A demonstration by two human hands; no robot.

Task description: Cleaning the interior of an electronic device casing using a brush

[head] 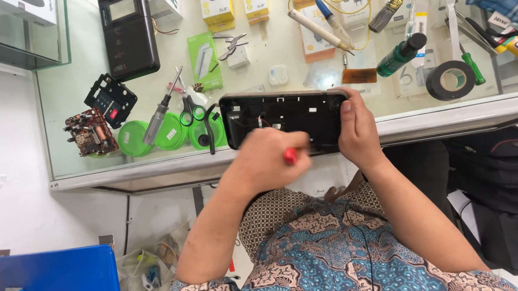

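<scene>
Both hands work a black casing (284, 118) lying lengthwise left-to-right.

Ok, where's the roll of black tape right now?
In the head view, the roll of black tape lies flat on the glass counter at the far right, beside a green-handled screwdriver and right of the dark green bottle.

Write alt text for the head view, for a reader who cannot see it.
A left hand grips a red-handled tool against an open black casing, which the right hand steadies at the edge of a glass counter. Scissors, a screwdriver, green lids, a circuit board and a tape roll lie around it.
</scene>
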